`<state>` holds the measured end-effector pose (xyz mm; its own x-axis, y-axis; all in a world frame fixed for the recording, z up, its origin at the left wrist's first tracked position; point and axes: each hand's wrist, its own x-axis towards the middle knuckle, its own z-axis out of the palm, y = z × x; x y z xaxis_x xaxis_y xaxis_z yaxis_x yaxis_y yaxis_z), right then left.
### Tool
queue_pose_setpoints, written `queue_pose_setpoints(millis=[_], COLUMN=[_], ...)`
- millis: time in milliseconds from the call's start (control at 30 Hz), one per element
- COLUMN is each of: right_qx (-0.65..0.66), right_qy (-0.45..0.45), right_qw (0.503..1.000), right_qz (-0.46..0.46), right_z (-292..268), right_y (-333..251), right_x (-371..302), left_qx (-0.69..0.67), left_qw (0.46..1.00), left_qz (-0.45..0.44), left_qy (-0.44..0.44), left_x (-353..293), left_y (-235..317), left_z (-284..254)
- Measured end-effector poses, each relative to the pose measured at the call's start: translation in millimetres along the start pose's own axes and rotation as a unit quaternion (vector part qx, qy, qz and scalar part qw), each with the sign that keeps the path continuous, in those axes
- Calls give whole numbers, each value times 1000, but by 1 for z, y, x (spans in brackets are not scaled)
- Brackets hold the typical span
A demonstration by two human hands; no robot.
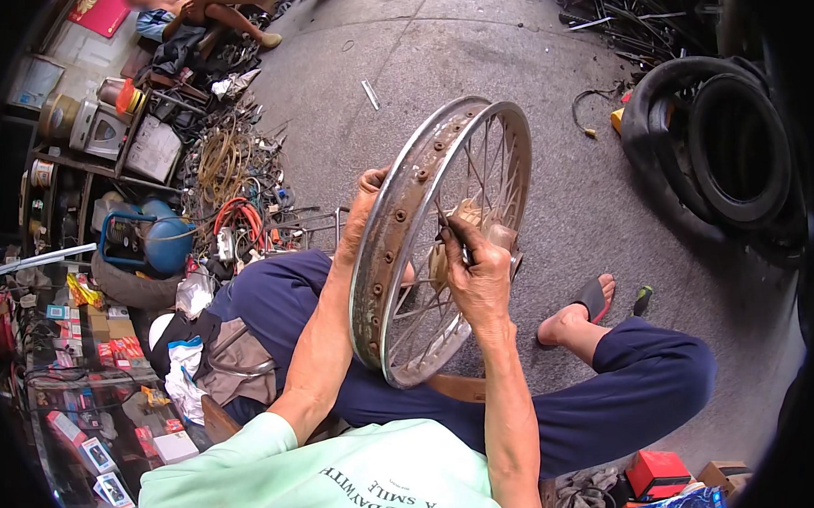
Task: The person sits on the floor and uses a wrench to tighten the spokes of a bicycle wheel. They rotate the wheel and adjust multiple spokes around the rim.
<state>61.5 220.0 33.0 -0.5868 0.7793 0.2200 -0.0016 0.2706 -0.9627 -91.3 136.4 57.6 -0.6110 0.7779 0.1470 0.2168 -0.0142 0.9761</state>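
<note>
A spoked metal wheel (384, 253) with no tyre stands tilted in front of me, its rusty rim bed facing left. My left hand (362, 207) is closed on the rim's left side, with part of its fingers hidden behind it. My right hand (480, 275) is among the spokes, near the hub (501, 237). Its thumb and blackened fingers pinch a thin spoke. The wheel's lower edge rests by my lap, over dark blue trousers (591, 416).
Black tyres and tubes (739, 146) lie at the right. Coiled cables (225, 155) and a blue air compressor (158, 236) crowd the left. Small boxes (98, 454) fill the lower left. A person (204, 9) sits at the far left. A red box (658, 474) stands lower right.
</note>
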Motion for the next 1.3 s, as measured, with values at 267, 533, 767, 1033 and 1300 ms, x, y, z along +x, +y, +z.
queue_pose_setpoints(millis=[267, 533, 767, 1033, 1300], right_qx=[-13, -14, 2, -26, -22], right_qy=[19, 16, 6, 9, 9], right_qw=[999, 1000, 1000, 999, 999], right_qz=[-30, -18, 0, -35, -46], right_z=[-8, -16, -18, -18, -18], right_y=[5, 4, -1, 2, -2], right_x=[-4, -5, -7, -5, -6], left_qx=[-408, -410, -411, -382, -393], left_qw=[898, 903, 895, 909, 915], left_qz=[-126, -58, -105, -126, -62], left_qy=[-111, -111, -142, -110, -65], left_x=[19, 12, 10, 7, 17], left_y=[-9, 11, -6, 4, 19], left_z=[-1, 23, 12, 12, 33])
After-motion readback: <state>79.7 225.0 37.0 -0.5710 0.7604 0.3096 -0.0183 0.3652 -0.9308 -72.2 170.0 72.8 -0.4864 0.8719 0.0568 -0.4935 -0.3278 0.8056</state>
